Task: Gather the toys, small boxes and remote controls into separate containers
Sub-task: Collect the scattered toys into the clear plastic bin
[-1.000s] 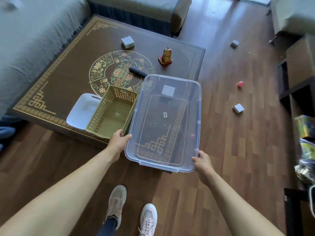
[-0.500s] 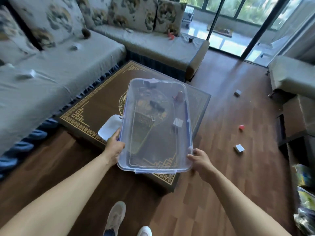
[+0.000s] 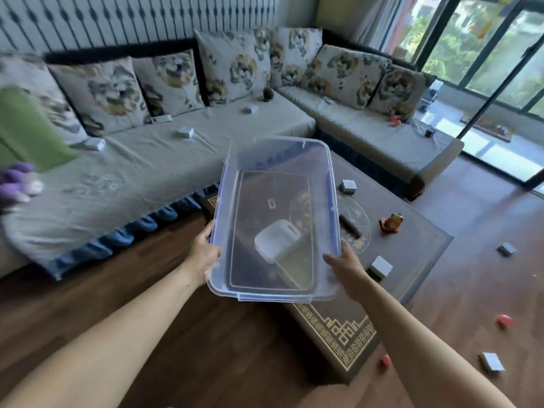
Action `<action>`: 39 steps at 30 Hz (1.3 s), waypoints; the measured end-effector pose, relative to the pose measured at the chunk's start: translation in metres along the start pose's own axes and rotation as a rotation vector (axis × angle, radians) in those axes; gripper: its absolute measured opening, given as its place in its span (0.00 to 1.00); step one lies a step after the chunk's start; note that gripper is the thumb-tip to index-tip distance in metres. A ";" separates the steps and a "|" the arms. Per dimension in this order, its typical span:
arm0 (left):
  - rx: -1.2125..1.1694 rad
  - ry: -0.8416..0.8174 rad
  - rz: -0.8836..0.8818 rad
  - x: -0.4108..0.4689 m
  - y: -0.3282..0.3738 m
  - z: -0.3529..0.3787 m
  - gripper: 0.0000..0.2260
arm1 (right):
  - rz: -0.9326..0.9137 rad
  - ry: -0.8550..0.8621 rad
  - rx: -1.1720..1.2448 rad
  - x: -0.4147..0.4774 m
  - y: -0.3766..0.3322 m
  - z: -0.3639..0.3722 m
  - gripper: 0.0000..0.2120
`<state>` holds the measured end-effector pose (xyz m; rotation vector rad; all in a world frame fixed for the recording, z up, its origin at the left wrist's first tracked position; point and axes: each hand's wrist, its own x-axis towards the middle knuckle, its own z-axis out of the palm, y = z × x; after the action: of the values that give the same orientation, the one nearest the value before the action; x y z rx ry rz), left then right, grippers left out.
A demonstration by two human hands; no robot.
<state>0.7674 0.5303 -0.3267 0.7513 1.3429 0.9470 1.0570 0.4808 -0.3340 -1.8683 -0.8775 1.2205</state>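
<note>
**A bright corner room around me**

I stand on a dark wooden floor (image 3: pixel 250 348), facing an L-shaped grey sofa (image 3: pixel 147 178) with floral cushions (image 3: pixel 109 89) along its back. Behind it rises a pale wall (image 3: pixel 117 19) patterned with dark vertical lines. A low table (image 3: pixel 412 254) (dark top, gold ornamental border) sits in the sofa's angle. On my right, tall dark-framed glass doors (image 3: pixel 485 54) let in strong daylight, with greenery beyond.
</note>
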 end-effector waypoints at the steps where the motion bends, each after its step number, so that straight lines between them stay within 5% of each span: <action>1: -0.012 0.015 0.007 0.001 0.004 -0.015 0.38 | -0.008 -0.021 0.002 0.001 -0.010 0.014 0.21; 15: -0.042 0.245 -0.047 0.046 0.045 -0.263 0.35 | -0.062 -0.270 -0.033 0.005 -0.099 0.268 0.23; 22: -0.090 0.340 -0.032 0.061 0.054 -0.355 0.36 | -0.034 -0.414 0.026 0.000 -0.123 0.358 0.34; 39: -0.249 0.631 -0.051 0.167 0.095 -0.470 0.37 | -0.159 -0.536 -0.309 0.121 -0.211 0.536 0.23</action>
<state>0.2857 0.6856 -0.3678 0.2236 1.7281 1.3458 0.5618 0.7978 -0.3611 -1.6735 -1.5474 1.5838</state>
